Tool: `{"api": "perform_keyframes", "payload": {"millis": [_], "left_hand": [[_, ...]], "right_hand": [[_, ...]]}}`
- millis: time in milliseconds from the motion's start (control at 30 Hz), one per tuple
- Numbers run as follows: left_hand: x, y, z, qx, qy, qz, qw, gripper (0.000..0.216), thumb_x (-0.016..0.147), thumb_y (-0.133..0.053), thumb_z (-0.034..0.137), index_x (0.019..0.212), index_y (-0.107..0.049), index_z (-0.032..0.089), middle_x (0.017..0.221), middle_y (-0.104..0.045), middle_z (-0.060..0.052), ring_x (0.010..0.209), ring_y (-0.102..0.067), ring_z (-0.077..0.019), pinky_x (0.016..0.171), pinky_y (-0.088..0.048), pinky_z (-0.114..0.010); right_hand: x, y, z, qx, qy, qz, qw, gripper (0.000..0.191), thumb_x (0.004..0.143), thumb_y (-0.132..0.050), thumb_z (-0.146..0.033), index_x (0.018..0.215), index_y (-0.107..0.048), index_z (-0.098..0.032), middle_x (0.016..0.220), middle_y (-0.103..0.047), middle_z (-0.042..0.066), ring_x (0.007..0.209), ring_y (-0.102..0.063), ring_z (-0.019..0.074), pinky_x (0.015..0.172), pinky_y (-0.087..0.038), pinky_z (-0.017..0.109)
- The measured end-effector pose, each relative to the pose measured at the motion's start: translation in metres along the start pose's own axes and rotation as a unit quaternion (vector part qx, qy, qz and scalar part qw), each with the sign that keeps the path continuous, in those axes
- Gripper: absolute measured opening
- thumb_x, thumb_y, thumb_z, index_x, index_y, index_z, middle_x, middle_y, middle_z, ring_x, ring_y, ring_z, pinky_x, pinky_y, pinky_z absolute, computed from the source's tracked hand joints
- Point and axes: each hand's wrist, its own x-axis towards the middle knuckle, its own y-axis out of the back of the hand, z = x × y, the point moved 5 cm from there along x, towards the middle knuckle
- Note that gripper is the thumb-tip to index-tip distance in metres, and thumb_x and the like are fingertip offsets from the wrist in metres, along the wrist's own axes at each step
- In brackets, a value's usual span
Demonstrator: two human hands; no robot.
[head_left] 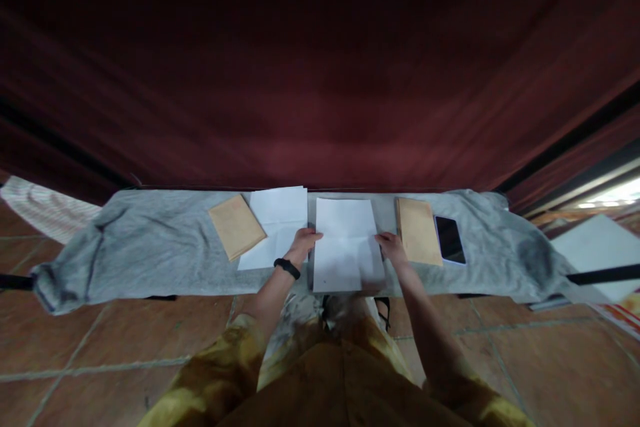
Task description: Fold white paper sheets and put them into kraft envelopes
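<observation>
A white sheet of paper [345, 240] with fold creases lies flat on a grey cloth [150, 240] covering a narrow table. My left hand [303, 243] rests on the sheet's left edge, a black band on its wrist. My right hand [391, 247] presses on the sheet's right edge. To the left lie a second white sheet [277, 220] and a brown envelope [236, 225] overlapping it. Another brown envelope [418, 230] lies just right of my right hand.
A dark phone [449, 239] lies right of the right envelope. A dark red curtain [320, 80] hangs behind the table. Below is a tiled floor [100, 347]. A white board [600, 247] leans at the far right.
</observation>
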Motion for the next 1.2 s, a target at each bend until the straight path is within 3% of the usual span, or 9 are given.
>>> {"api": "perform_keyframes", "payload": {"millis": [100, 200, 367, 467, 600, 833, 933, 1067, 1200], "left_hand": [[0.001, 0.002, 0.022, -0.025, -0.014, -0.019, 0.999, 0.033, 0.063, -0.084, 0.022, 0.061, -0.051, 0.017, 0.044, -0.044, 0.008, 0.038, -0.043, -0.0061, 0.04, -0.03, -0.018], [-0.002, -0.001, 0.057, -0.063, -0.046, -0.038, 0.996, 0.034, 0.068, -0.084, 0.026, 0.072, -0.052, 0.018, 0.06, -0.057, 0.004, 0.057, -0.065, -0.0124, 0.06, -0.053, -0.024], [-0.016, -0.006, 0.094, -0.107, -0.178, -0.046, 0.977, 0.039, 0.072, -0.08, 0.044, 0.071, -0.05, 0.019, 0.064, -0.053, 0.006, 0.071, -0.069, -0.0148, 0.077, -0.056, -0.029], [-0.024, -0.001, 0.071, -0.057, -0.236, 0.003, 0.97, 0.036, 0.072, -0.075, 0.048, 0.071, -0.054, 0.019, 0.065, -0.056, 0.006, 0.07, -0.067, -0.014, 0.072, -0.053, -0.026], [-0.031, 0.005, 0.002, 0.051, -0.193, 0.075, 0.977, 0.024, 0.073, -0.071, 0.038, 0.074, -0.054, 0.021, 0.063, -0.056, 0.006, 0.062, -0.064, -0.0146, 0.06, -0.048, -0.024], [-0.057, 0.0, -0.065, 0.125, -0.175, 0.076, 0.974, 0.034, 0.072, -0.063, 0.013, 0.105, -0.057, 0.021, 0.076, -0.063, 0.004, 0.063, -0.063, -0.0155, 0.062, -0.051, -0.027], [-0.071, -0.003, -0.065, 0.279, -0.218, 0.09, 0.931, 0.047, 0.077, -0.06, 0.009, 0.122, -0.057, 0.02, 0.095, -0.068, -0.003, 0.081, -0.067, -0.0189, 0.076, -0.054, -0.031], [-0.087, -0.017, -0.056, 0.468, -0.308, 0.131, 0.818, 0.049, 0.087, -0.052, 0.012, 0.135, -0.055, 0.019, 0.125, -0.062, -0.013, 0.111, -0.062, -0.0268, 0.097, -0.05, -0.042], [-0.08, -0.058, -0.056, 0.526, -0.42, 0.056, 0.737, 0.056, 0.091, -0.045, 0.012, 0.147, -0.045, 0.018, 0.156, -0.041, -0.014, 0.145, -0.036, -0.0292, 0.115, -0.037, -0.048]], "right_hand": [[0.002, 0.011, -0.02, 0.085, 0.007, -0.016, 0.996, 0.037, 0.076, -0.065, -0.055, 0.071, -0.064, -0.019, 0.053, -0.057, -0.001, 0.051, -0.059, 0.0171, 0.05, -0.047, 0.027], [0.003, 0.028, -0.05, 0.167, 0.036, -0.022, 0.985, 0.043, 0.073, -0.068, -0.062, 0.077, -0.06, -0.02, 0.067, -0.063, 0.001, 0.065, -0.067, 0.0178, 0.062, -0.056, 0.03], [-0.006, 0.049, -0.088, 0.309, 0.116, -0.014, 0.944, 0.043, 0.072, -0.073, -0.061, 0.079, -0.06, -0.021, 0.077, -0.062, 0.001, 0.082, -0.068, 0.019, 0.085, -0.059, 0.036], [-0.017, 0.044, -0.073, 0.258, 0.117, 0.014, 0.959, 0.047, 0.071, -0.072, -0.066, 0.076, -0.061, -0.02, 0.075, -0.062, 0.0, 0.076, -0.065, 0.0166, 0.083, -0.059, 0.035], [-0.037, 0.023, -0.023, 0.136, 0.069, 0.026, 0.988, 0.054, 0.069, -0.065, -0.074, 0.071, -0.06, -0.02, 0.071, -0.065, 0.002, 0.067, -0.065, 0.0182, 0.067, -0.058, 0.033], [-0.084, 0.008, 0.033, 0.018, 0.051, 0.055, 0.997, 0.033, 0.077, -0.063, -0.052, 0.085, -0.06, -0.021, 0.075, -0.068, 0.006, 0.07, -0.065, 0.0233, 0.066, -0.052, 0.034], [-0.095, 0.006, 0.038, -0.104, 0.075, 0.082, 0.988, 0.023, 0.087, -0.053, -0.034, 0.102, -0.063, -0.02, 0.091, -0.07, 0.009, 0.081, -0.067, 0.0231, 0.074, -0.05, 0.034], [-0.095, -0.009, 0.019, -0.237, 0.193, 0.118, 0.945, 0.034, 0.094, -0.043, -0.025, 0.12, -0.063, -0.016, 0.114, -0.067, 0.017, 0.104, -0.063, 0.0278, 0.091, -0.05, 0.041], [-0.084, -0.054, -0.014, -0.211, 0.294, 0.067, 0.93, 0.044, 0.101, -0.032, -0.028, 0.135, -0.057, -0.015, 0.136, -0.06, 0.016, 0.126, -0.055, 0.025, 0.107, -0.045, 0.043]]}}
